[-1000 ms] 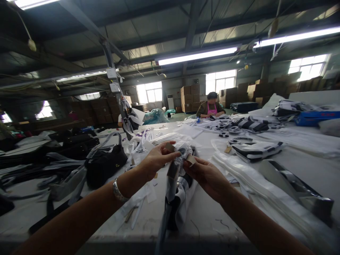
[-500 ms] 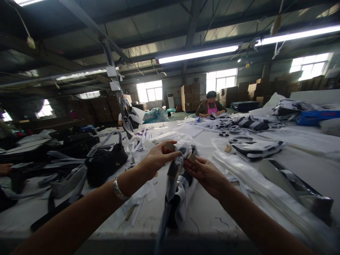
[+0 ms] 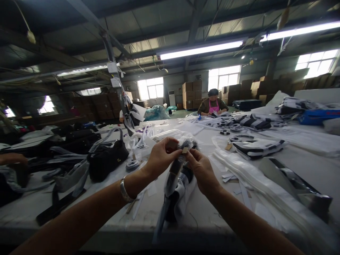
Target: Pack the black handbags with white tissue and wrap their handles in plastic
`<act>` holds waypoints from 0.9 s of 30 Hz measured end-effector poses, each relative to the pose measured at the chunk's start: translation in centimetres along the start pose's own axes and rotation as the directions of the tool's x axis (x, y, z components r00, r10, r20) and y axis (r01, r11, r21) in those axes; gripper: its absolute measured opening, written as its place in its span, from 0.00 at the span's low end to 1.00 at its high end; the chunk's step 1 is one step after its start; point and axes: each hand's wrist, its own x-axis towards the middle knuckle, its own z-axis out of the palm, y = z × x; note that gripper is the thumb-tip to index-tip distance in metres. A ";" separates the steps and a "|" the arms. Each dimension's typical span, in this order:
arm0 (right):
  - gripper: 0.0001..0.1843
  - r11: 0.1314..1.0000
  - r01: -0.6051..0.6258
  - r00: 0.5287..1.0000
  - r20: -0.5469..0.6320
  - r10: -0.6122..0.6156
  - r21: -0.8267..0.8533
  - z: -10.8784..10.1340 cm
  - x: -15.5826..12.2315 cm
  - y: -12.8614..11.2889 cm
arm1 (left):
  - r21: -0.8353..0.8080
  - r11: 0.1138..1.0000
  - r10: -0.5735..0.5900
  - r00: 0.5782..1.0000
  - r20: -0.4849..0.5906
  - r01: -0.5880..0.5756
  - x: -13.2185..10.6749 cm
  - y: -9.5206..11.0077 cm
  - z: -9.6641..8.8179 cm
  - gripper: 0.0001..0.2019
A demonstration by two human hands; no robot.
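Note:
Above the near table edge, my left hand [image 3: 163, 157] is closed in a pinch, its thumb against a small tan piece of tape [image 3: 185, 150]. My right hand [image 3: 200, 168] pinches the same piece from the other side. Between and behind the fingers is a bag strap wrapped in clear plastic [image 3: 174, 173]; the fingers partly hide it. Below them a black-and-white striped bag [image 3: 183, 189] rests on the table, its strap end hanging towards the front edge.
A black handbag [image 3: 107, 161] with wrapped handles lies at left, near another person's hand [image 3: 13, 159]. Long white plastic sleeves [image 3: 247, 177], a striped bag [image 3: 259, 147] and a grey bag part [image 3: 294, 182] lie at right. A co-worker [image 3: 213, 104] sits across the table.
My hands have come closer together. Two tan pieces showed apart at the fingers before; now one shows between them. The other person's hand at far left reaches further into view.

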 end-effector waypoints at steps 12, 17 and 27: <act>0.22 0.995 0.090 0.985 -0.152 -0.084 0.032 1.9 0.4 2.3 | 0.322 0.938 0.142 0.989 -0.030 -0.125 -0.6 0.6 -0.6 0.30; 0.20 0.994 0.083 0.985 -0.154 -0.072 0.066 2.4 0.2 2.2 | 0.361 0.924 0.146 0.989 -0.034 -0.124 -0.7 0.6 -0.7 0.18; 0.21 0.986 0.115 0.977 -0.196 -0.089 0.125 2.9 0.4 2.4 | 0.405 0.912 0.176 0.957 -0.231 -0.070 -1.4 0.2 0.4 0.12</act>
